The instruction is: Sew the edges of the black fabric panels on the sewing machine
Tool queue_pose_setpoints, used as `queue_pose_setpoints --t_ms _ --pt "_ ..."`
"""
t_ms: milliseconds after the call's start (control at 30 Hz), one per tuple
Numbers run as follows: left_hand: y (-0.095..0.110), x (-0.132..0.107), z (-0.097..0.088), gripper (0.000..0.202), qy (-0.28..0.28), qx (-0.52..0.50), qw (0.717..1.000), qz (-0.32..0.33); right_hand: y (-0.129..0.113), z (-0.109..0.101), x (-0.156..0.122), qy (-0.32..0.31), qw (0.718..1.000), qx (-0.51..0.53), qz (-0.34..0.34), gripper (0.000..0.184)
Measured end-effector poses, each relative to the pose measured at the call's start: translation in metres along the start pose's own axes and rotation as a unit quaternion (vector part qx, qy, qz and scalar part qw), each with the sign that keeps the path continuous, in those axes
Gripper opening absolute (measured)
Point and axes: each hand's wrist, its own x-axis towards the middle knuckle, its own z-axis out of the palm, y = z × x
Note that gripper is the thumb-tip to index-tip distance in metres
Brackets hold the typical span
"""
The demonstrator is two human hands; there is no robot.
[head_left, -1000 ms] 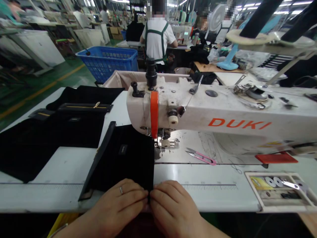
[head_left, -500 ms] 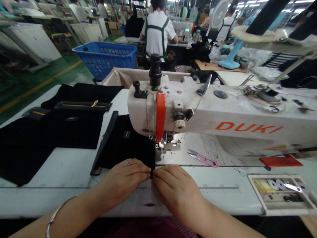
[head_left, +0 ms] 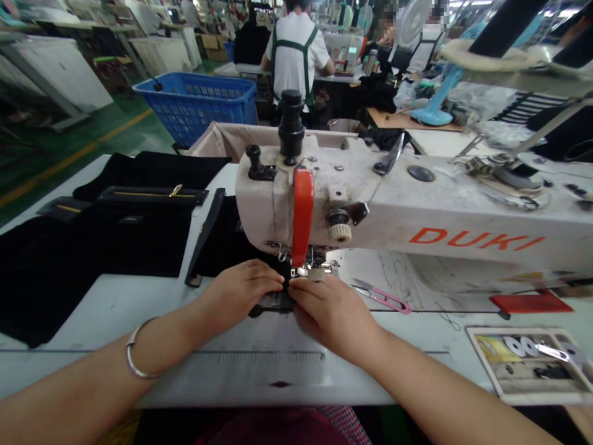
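Observation:
A black fabric piece [head_left: 227,238] lies under the left end of the sewing machine [head_left: 380,198], with a dark zipper strip [head_left: 206,238] along its left side. My left hand [head_left: 243,287] presses fingers together on the fabric's near right edge. Opposite it, my right hand [head_left: 331,309] pinches that edge too, its fingertips nearly meeting those of the left. Both sets of fingertips are just in front of the presser foot [head_left: 299,271]. The fabric between them is mostly covered by my fingers, and the needle point cannot be made out.
More black fabric pieces [head_left: 139,241] with zipper strips lie on the left of the table. Pink thread snips [head_left: 382,296] rest right of the presser foot, near a tray [head_left: 482,364] with bobbins. Behind are a blue basket [head_left: 199,102] and a seated co-worker [head_left: 294,52].
Both hands have moved away from me toward the presser foot, carrying the fabric further under the machine. The fabric's small label is now mostly hidden behind the machine head.

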Motion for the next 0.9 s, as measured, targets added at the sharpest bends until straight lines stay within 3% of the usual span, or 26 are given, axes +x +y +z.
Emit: queue_pose_setpoints --t_ms 167,367,533,733,900 --pt "-0.008 0.004 -0.001 0.028 -0.001 -0.024 0.999 -0.022 0.010 -0.003 -0.002 0.050 0.994 0.071 0.063 0.020" --pt "-0.011 0.007 -0.003 0.045 -0.013 -0.033 0.999 0.006 0.011 -0.002 -0.001 0.055 0.994 0.074 0.066 0.020" --pt "-0.012 0.010 -0.005 0.032 -0.024 -0.024 0.999 0.024 0.011 0.002 -0.002 0.053 0.996 0.050 0.053 0.026" --pt "-0.014 0.005 -0.003 0.031 -0.026 -0.007 0.997 0.070 0.008 0.004 0.001 0.032 0.998 -0.003 0.047 0.029" --pt "-0.028 0.006 0.000 0.034 -0.027 0.014 0.997 0.068 0.006 0.007 0.005 0.029 0.997 -0.032 0.064 0.030"
